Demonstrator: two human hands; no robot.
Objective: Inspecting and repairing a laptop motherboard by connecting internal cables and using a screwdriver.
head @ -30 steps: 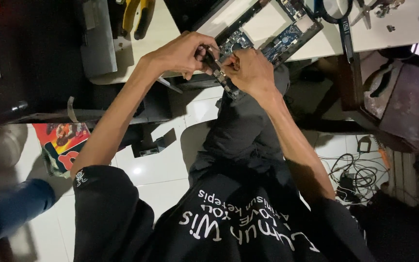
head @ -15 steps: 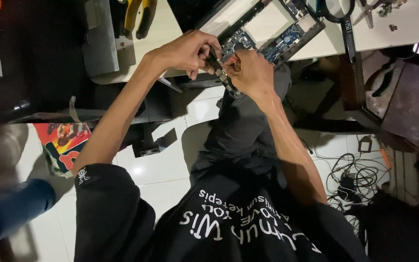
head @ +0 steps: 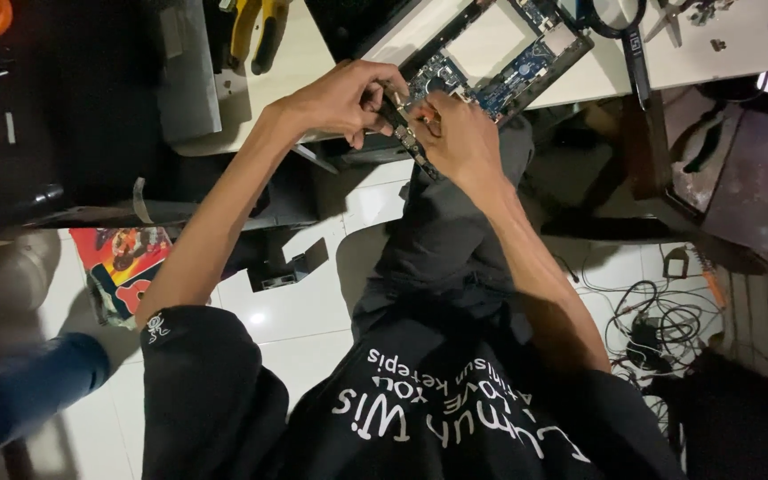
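At the worktop (head: pixel 580 84) edge, both the left hand (head: pixel 344 98) and right hand (head: pixel 455 133) pinch a thin, stiff, seemingly fragile circuit strip (head: pixel 409 138), the opened laptop (head: pixel 500 53) at one o'clock.

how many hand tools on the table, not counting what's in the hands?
3 that I can make out: yellow-handled pliers at the top left, a magnifier right of the opened laptop, small scissors at the far right. Others may be hidden by the frame edge.

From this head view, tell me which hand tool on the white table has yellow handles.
The pliers at the table's top left, left of the opened laptop. The scissors and the magnifier on the right show no yellow.
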